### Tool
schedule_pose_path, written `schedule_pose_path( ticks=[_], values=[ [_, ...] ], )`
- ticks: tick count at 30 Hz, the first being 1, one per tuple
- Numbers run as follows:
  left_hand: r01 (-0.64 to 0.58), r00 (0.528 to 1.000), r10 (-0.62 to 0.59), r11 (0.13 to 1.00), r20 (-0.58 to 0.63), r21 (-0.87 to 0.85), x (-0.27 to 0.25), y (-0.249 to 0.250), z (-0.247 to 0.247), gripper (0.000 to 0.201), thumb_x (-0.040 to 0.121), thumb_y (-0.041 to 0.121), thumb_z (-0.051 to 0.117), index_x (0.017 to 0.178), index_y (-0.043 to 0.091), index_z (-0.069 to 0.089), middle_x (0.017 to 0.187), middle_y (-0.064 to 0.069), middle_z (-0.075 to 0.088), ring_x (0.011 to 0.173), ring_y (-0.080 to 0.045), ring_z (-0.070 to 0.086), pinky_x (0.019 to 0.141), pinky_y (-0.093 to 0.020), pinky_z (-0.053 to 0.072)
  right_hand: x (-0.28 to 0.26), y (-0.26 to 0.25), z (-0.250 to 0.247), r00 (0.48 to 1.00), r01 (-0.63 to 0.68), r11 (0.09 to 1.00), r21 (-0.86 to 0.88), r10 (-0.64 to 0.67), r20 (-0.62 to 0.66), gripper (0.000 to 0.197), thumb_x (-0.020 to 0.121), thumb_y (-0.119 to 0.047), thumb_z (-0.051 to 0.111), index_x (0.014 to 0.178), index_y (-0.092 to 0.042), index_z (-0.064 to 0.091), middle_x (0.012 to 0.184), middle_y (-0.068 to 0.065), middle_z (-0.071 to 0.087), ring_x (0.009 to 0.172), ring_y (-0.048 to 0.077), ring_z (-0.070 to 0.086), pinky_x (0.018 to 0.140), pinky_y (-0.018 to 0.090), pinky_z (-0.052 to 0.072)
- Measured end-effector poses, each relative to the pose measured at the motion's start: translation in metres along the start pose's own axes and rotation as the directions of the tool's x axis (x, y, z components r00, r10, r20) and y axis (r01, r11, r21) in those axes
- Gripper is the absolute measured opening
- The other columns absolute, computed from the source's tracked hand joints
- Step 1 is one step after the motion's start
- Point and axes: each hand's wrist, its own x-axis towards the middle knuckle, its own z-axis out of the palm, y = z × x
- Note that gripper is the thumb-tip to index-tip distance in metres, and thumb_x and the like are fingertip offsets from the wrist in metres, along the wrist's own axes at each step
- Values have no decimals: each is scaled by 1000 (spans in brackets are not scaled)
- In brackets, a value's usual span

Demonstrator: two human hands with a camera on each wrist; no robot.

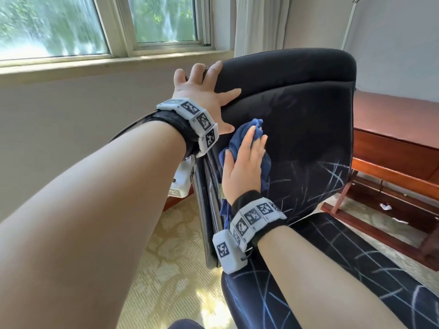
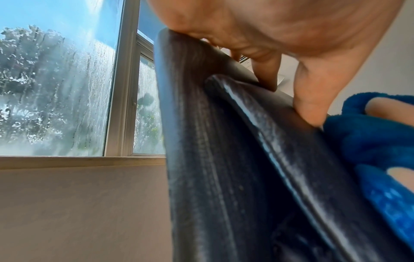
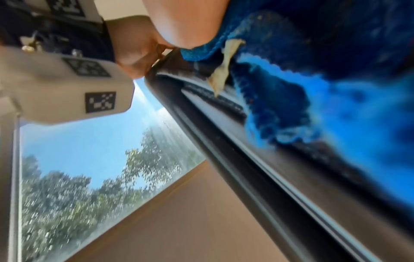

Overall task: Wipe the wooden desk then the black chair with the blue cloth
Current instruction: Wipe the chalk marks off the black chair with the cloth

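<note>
Right hand (image 1: 244, 167) presses the bunched, fuzzy blue cloth (image 1: 251, 129) flat-fingered against the black chair (image 1: 308, 119) backrest's left edge, while left hand (image 1: 202, 91) fingers splay wide, gripping its top corner.

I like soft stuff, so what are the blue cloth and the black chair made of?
The blue cloth looks like fluffy microfibre or terry: the wrist views show a fuzzy pile. The black chair back looks like matte woven fabric, with pale scribbly lines lower down. Its edge looks smoother and slightly shiny, maybe leatherette or plastic; I can't tell which.
</note>
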Motion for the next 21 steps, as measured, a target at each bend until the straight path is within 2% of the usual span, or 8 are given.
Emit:
schedule_pose_path(
  ticks=[2,4,7,10,13,16,18,21],
  values=[
    [-3,1000,3,1000,-12,-4,0,0,2,73,74,74,45,140,54,21,155,-4,-1,136,-29,7,107,-51,13,-9,3,6,994,98,994,-48,-101,-49,63,95,-28,40,148,-6,15,150,26,22,139,42,21,104,48,34],
    [-3,1000,3,1000,-16,-16,0,-1,2,74,74,75,46,140,54,21,155,-4,-1,136,-30,7,107,-51,13,-22,13,14,977,194,974,-117,-202,-62,60,90,-27,40,142,-3,22,140,31,36,130,47,35,99,50,37],
    [-1,1000,0,1000,-17,-21,1,0,3,75,74,73,48,140,53,21,155,-4,0,136,-29,7,107,-51,13,-38,28,15,970,231,961,-154,-239,-36,61,88,-29,41,139,-2,22,137,32,39,127,46,38,100,46,33],
    [-3,1000,3,1000,-9,-21,1,2,2,74,74,72,48,140,53,21,155,-4,-1,136,-29,6,107,-53,12,-43,40,10,976,214,970,-117,-217,-10,70,90,-33,43,146,-4,12,144,28,30,133,42,30,104,47,28],
    [-2,1000,2,1000,2,-28,3,1,2,74,74,72,48,141,52,21,155,-4,-3,137,-30,5,107,-53,12,-32,32,6,986,161,986,-51,-159,38,71,95,-28,48,140,-17,-4,152,10,5,142,37,12,111,40,23],
    [-8,1000,8,1000,5,-6,5,1,3,75,74,74,46,141,52,20,155,-4,-3,137,-30,5,107,-53,13,-5,18,0,998,63,997,-44,-62,12,72,97,-30,45,142,-20,-10,156,13,-1,145,29,1,113,35,19],
    [-12,1000,12,1000,5,-4,5,1,3,76,74,74,46,141,52,19,155,-4,-3,137,-30,5,106,-52,13,15,17,-1,998,-41,999,-13,40,-39,72,98,-31,42,148,-13,-4,156,17,-1,145,29,2,114,37,17],
    [-16,1000,16,1000,-12,-7,6,1,5,75,74,73,46,141,52,19,155,-4,-2,136,-29,6,106,-53,13,26,35,-1,945,-277,951,135,295,-140,68,99,-28,40,149,-7,-1,155,21,3,145,30,1,116,36,11]
  ],
)
